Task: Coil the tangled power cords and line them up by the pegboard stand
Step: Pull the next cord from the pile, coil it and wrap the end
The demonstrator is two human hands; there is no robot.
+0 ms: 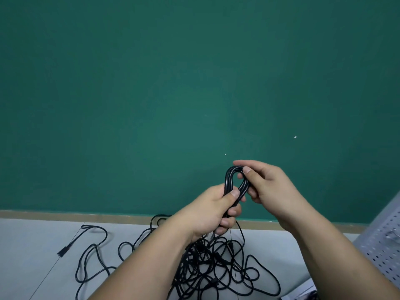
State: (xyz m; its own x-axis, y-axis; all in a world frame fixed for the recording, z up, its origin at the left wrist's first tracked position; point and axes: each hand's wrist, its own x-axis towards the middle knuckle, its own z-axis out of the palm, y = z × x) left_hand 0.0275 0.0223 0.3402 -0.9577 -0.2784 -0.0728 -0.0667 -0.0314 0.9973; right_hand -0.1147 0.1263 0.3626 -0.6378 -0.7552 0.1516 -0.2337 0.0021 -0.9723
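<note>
Closest to us, our two bare forearms reach out from the bottom of the view. Under them a big messy pile of thin black power cords lies on the pale grey floor. The cords cross over each other in lots of loops. One long cord snakes off to the left and ends in a small black plug that lies flat on the floor, well away from the pile.

At the right edge we see a grey metal pegboard stand with rows of little holes. It leans over the floor near the pile, but does not touch it.

A bit farther up, our left hand is closed tight around a bunch of black cord loops. The thumb presses on the front and the fingers wrap around the back. More cord hangs down from this grip into the pile.

Our right hand is just beside it. Its thumb and fingers pinch the round top of the same loops, so that grip is closed on the cord too. The loops stand up between both hands, in the air above the pile.

Behind it all is a plain dark green wall with a tan strip along its bottom.
</note>
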